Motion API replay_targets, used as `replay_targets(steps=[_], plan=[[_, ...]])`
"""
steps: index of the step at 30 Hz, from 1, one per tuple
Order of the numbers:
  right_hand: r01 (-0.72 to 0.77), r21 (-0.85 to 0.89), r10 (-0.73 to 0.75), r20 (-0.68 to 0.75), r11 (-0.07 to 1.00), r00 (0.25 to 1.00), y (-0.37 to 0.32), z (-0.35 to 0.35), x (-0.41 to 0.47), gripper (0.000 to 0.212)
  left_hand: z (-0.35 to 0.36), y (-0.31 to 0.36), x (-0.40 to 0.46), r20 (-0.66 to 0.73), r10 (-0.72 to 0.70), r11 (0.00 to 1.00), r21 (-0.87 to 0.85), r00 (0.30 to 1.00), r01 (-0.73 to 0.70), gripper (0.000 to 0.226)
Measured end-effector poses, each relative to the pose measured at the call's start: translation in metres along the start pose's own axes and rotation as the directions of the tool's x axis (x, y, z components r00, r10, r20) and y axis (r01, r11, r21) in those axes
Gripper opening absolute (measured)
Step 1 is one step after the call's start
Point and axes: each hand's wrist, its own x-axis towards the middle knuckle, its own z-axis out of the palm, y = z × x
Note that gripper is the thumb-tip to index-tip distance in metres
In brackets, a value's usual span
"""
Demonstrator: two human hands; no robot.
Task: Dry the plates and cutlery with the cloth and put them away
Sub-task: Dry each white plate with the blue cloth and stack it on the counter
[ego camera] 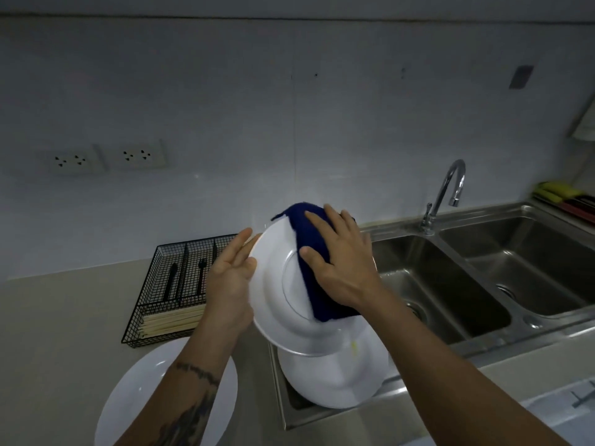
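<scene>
Drying is under way: right hand [343,268] presses the blue cloth [314,252] flat-fingered onto a white plate [280,284], its rim steadied at nine o'clock by the straight-fingered left hand [230,272]. Next, I'd judge, comes setting it on the counter plate [128,400] at seven o'clock.

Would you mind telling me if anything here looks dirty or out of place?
One thing: the plate lying in the sink has a small yellowish smear near its upper rim, perhaps leftover residue. Otherwise nothing stands out.
</scene>
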Motion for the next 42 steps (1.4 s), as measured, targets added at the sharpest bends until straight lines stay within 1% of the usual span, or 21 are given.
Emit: replay_targets(steps=[2, 4, 6, 7, 8, 10, 12, 14, 17, 19, 22, 24, 26, 28, 30, 32, 34, 35, 38, 40, 42], plan=[[-0.012, 0.004, 0.012, -0.011, 1.0, 1.0, 0.003, 0.001, -0.002, 0.066, -0.005, -0.001, -0.001, -0.039, 0.019, 0.999, -0.031, 0.999, -0.02, 0.053], [-0.13, 0.197, 0.137, -0.021, 0.972, 0.99, 0.016, 0.007, -0.014, 0.068, -0.014, -0.003, -0.003, -0.096, 0.029, 0.997, -0.075, 0.995, -0.036, 0.055], [-0.283, 0.513, 0.296, 0.058, 0.811, 0.953, 0.027, 0.015, -0.027, 0.07, -0.021, -0.005, -0.007, -0.112, 0.036, 0.993, -0.11, 0.993, -0.049, 0.058], [-0.324, 0.59, 0.329, 0.103, 0.739, 0.939, 0.029, 0.019, -0.031, 0.071, -0.023, -0.007, -0.009, -0.093, 0.036, 0.993, -0.11, 0.995, -0.047, 0.059], [-0.347, 0.603, 0.345, 0.123, 0.719, 0.93, 0.03, 0.022, -0.033, 0.071, -0.025, -0.008, -0.01, -0.068, 0.038, 0.995, -0.088, 0.997, -0.044, 0.061], [-0.34, 0.607, 0.345, 0.114, 0.718, 0.932, 0.033, 0.023, -0.03, 0.07, -0.031, -0.001, -0.006, -0.04, 0.064, 0.996, 0.06, 0.997, -0.061, 0.065], [-0.302, 0.58, 0.317, 0.08, 0.756, 0.945, 0.036, 0.015, -0.024, 0.066, -0.036, 0.015, 0.006, 0.003, 0.106, 0.961, 0.258, 0.994, -0.103, 0.064], [-0.261, 0.53, 0.25, 0.095, 0.807, 0.964, 0.036, 0.001, -0.019, 0.062, -0.035, 0.032, 0.018, 0.087, 0.095, 0.925, 0.36, 0.992, -0.12, 0.057], [-0.162, 0.458, 0.09, 0.174, 0.874, 0.981, 0.031, -0.018, -0.013, 0.061, -0.024, 0.039, 0.022, 0.193, 0.048, 0.899, 0.419, 0.98, -0.127, 0.049], [-0.098, 0.39, -0.006, 0.258, 0.915, 0.966, 0.022, -0.025, -0.012, 0.063, -0.019, 0.036, 0.019, 0.255, 0.052, 0.875, 0.455, 0.966, -0.167, 0.044], [-0.083, 0.354, -0.042, 0.332, 0.932, 0.942, 0.016, -0.034, -0.007, 0.064, -0.019, 0.031, 0.015, 0.286, 0.031, 0.854, 0.49, 0.958, -0.174, 0.041], [-0.07, 0.328, -0.053, 0.351, 0.942, 0.935, 0.015, -0.04, -0.004, 0.063, -0.017, 0.028, 0.012, 0.272, 0.021, 0.86, 0.486, 0.962, -0.156, 0.04], [-0.046, 0.29, -0.056, 0.335, 0.956, 0.94, 0.014, -0.042, -0.002, 0.062, -0.014, 0.024, 0.009, 0.242, -0.001, 0.911, 0.401, 0.97, -0.099, 0.039], [0.001, 0.231, -0.062, 0.256, 0.973, 0.965, 0.014, -0.037, -0.001, 0.062, -0.01, 0.022, 0.008, 0.198, -0.019, 0.96, 0.277, 0.98, -0.038, 0.038], [0.014, 0.197, -0.04, 0.125, 0.98, 0.991, 0.019, -0.027, -0.006, 0.061, -0.01, 0.022, 0.009, 0.122, -0.002, 0.986, 0.168, 0.992, -0.019, 0.038], [-0.028, 0.311, 0.021, 0.024, 0.95, 0.999, 0.028, -0.013, -0.017, 0.056, -0.016, 0.022, 0.008, 0.03, 0.018, 0.994, 0.103, 0.999, -0.021, 0.038], [-0.075, 0.44, 0.075, 0.018, 0.895, 0.997, 0.035, 0.003, -0.03, 0.052, -0.024, 0.02, 0.008, -0.035, 0.02, 0.995, 0.102, 0.999, -0.016, 0.039], [-0.106, 0.436, 0.101, 0.036, 0.893, 0.994, 0.036, 0.009, -0.035, 0.055, -0.027, 0.018, 0.007, -0.052, 0.011, 0.993, 0.12, 0.999, -0.005, 0.039], [-0.167, 0.244, 0.156, 0.066, 0.955, 0.986, 0.027, 0.014, -0.03, 0.071, -0.018, 0.007, 0.001, -0.048, -0.005, 0.991, 0.132, 0.999, 0.011, 0.041], [-0.05, 0.094, 0.044, 0.068, 0.994, 0.997, 0.008, 0.012, -0.017, 0.069, -0.005, 0.002, -0.003, -0.03, -0.011, 0.988, 0.155, 0.999, 0.016, 0.042], [0.075, -0.015, -0.073, 0.102, 0.997, 0.992, -0.011, 0.015, -0.009, 0.064, 0.002, -0.001, -0.004, -0.053, -0.014, 0.991, 0.131, 0.999, 0.021, 0.044]])
